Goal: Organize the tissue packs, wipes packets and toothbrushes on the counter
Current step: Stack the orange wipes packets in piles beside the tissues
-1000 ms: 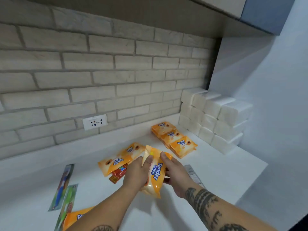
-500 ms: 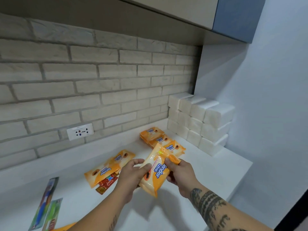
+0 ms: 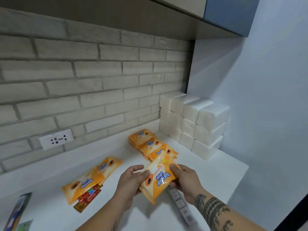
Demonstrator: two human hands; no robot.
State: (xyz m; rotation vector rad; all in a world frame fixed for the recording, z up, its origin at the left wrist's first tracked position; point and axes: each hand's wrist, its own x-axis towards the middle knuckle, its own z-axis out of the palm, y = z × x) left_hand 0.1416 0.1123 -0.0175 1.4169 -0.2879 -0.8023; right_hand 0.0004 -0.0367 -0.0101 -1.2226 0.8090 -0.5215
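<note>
Left hand [image 3: 131, 180] and right hand [image 3: 185, 179] both grip one orange wipes packet [image 3: 158, 179] above the white counter [image 3: 216, 165], near the stacked wipes packets [image 3: 150, 145].

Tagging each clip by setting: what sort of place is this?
Probably a home kitchen or utility corner: a white counter under a wall cabinet, a brick-pattern backsplash with a power outlet, and tissue packs stacked in the corner.

"Tender Love" — orange wipes packets [image 3: 160, 179]
</note>
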